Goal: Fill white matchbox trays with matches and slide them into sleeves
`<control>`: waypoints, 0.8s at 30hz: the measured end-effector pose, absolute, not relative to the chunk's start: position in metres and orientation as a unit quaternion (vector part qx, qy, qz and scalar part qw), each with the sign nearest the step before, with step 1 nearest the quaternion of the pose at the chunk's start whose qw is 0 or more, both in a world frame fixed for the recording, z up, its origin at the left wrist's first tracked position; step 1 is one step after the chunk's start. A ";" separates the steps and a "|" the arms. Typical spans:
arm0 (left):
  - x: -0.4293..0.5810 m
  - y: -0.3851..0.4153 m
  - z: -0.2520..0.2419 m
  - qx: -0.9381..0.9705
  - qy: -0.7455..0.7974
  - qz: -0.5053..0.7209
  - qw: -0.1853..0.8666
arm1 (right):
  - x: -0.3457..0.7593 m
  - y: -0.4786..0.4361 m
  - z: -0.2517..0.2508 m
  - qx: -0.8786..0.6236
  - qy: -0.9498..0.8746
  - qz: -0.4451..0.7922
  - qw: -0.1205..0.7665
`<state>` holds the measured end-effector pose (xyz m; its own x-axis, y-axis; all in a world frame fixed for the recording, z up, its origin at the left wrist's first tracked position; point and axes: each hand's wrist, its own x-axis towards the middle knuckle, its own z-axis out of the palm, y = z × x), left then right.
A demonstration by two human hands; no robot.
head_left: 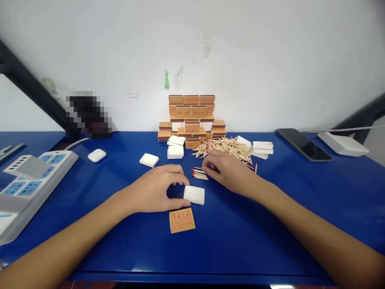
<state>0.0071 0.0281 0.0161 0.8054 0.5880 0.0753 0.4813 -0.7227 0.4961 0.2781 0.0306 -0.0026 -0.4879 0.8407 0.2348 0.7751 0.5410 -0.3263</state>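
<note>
A white wall (255, 60) backs the blue table (240, 249).

Table (240, 249) glossy blue. Matchbox sleeve (182, 220) orange-tan, red lettering, red border. Tray (194, 194) white. Matches (200, 176) pale cream, red heads. Stacked matchboxes (198, 112) tan, red print, dark brown strips. Phone (304, 145) black. Power strip (45, 181) whitish, light-blue sockets (30, 188). Wall (270, 60) pale grey, green smear (166, 80).

Blue tabletop (255, 249) — glossy | on it — match heap (225, 148) | white trays (194, 194) | orange matchbox cover (182, 220) | matchbox stack (198, 111) | phone (303, 143) | power strip (45, 180)
</note>
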 end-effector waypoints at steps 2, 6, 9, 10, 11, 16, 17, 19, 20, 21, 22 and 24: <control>0.007 0.028 0.016 0.921 0.291 0.112 0.235 | 0.280 0.033 -0.003 -0.461 -0.858 0.096 0.203; 0.007 0.027 0.016 0.920 0.291 0.110 0.239 | 0.287 0.044 -0.008 -0.464 -0.848 0.041 0.252; 0.007 0.027 0.016 0.919 0.290 0.113 0.241 | 0.289 0.052 -0.013 -0.461 -0.855 -0.030 0.234; 0.007 0.027 0.016 0.919 0.290 0.114 0.240 | 0.288 0.053 -0.014 -0.461 -0.859 -0.052 0.219; 0.007 0.027 0.016 0.920 0.290 0.114 0.239 | 0.287 0.054 -0.015 -0.462 -0.861 -0.072 0.202; 0.007 0.026 0.017 0.920 0.288 0.114 0.240 | 0.280 0.057 -0.016 -0.466 -0.862 -0.143 0.138; 0.007 0.026 0.018 0.920 0.287 0.114 0.242 | 0.280 0.057 -0.016 -0.466 -0.862 -0.147 0.134; 0.007 0.026 0.018 0.919 0.286 0.115 0.244 | 0.281 0.058 -0.016 -0.466 -0.863 -0.144 0.130; 0.007 0.026 0.018 0.920 0.286 0.114 0.244 | 0.281 0.057 -0.015 -0.467 -0.864 -0.138 0.129; 0.007 0.026 0.018 0.920 0.286 0.113 0.243 | 0.281 0.056 -0.014 -0.469 -0.863 -0.132 0.130; 0.007 0.026 0.018 0.920 0.286 0.113 0.241 | 0.281 0.054 -0.012 -0.473 -0.862 -0.123 0.135; 0.007 0.027 0.018 0.921 0.288 0.112 0.236 | 0.278 0.048 -0.009 -0.482 -0.858 -0.086 0.155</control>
